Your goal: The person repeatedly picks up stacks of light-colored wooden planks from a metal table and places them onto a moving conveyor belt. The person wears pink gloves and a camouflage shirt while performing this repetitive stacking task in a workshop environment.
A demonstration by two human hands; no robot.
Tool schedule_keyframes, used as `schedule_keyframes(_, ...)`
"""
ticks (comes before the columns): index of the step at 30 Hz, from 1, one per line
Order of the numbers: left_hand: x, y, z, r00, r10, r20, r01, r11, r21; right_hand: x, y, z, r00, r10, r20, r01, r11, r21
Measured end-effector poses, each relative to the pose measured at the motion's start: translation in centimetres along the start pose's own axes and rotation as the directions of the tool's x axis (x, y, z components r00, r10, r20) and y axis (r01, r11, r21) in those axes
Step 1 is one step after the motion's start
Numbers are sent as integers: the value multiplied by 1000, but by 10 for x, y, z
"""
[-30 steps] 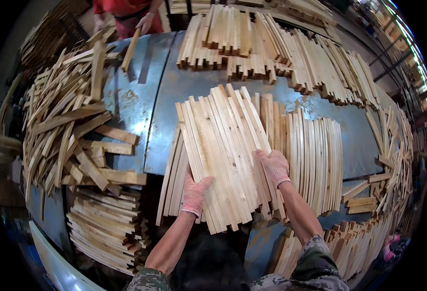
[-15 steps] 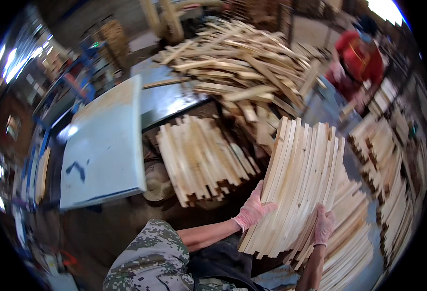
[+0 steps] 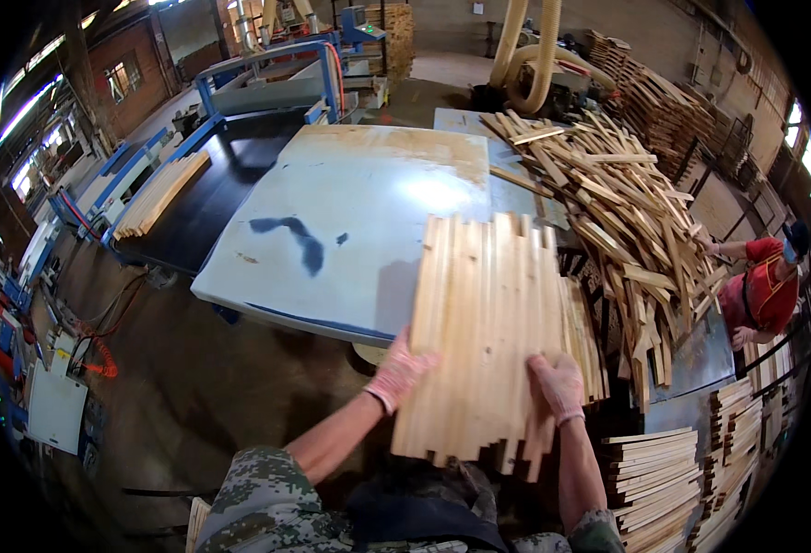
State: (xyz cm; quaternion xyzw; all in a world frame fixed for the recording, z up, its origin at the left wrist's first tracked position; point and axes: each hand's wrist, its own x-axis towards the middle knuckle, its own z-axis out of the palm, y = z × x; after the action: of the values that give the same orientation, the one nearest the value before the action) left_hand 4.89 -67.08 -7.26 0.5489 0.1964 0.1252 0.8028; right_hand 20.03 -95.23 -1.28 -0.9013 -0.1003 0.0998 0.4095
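Note:
A row of pale wooden strips (image 3: pixel 477 336), side by side with uneven ends, hangs in the air between my two gloved hands. My left hand (image 3: pixel 404 370) presses in from the left edge, and my right hand (image 3: pixel 558 385) clamps the right edge with its thumb on top. The far ends of the strips overlap the near right corner of a pale, blue-stained table (image 3: pixel 359 212); I cannot tell whether they touch it. Behind the held row, another bundle of strips (image 3: pixel 582 336) partly shows.
A large jumbled heap of wood pieces (image 3: pixel 617 203) lies right of the table. Stacked strips (image 3: pixel 652 479) sit at the lower right. Beyond them stands a co-worker in red (image 3: pixel 763 286). On the left, a black conveyor belt (image 3: pixel 230 170) carries strips (image 3: pixel 161 195) toward a blue-framed machine (image 3: pixel 272 83).
My view has swung left. Both hands have carried the row of strips away from the stacks on the right, over to the pale table's near right corner.

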Motion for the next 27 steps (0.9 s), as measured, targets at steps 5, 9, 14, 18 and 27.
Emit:
schedule_keyframes(5, 59, 79, -184, 995, -84, -57, 93, 981, 169, 37, -98, 134, 938, -89, 335, 71, 995, 68)
schedule_keyframes(9, 101, 133, -310, 900, 93, -426, 401, 205, 893, 59, -169, 237, 904, -188, 383, 144, 980, 141)
schedule_keyframes(14, 141, 189, -303, 760, 162, -629, 632, 38, 774, 81, -216, 340, 888, -236, 394, 37, 892, 451)
schedule_keyframes(18, 157, 167, -367, 741, 438, -509, 629, -185, 756, 80, -231, 402, 772, -419, 479, -115, 649, 752)
schedule_keyframes(27, 187, 159, -399, 777, 473, -416, 551, -189, 813, 51, -179, 369, 469, -644, 605, -122, 631, 766)
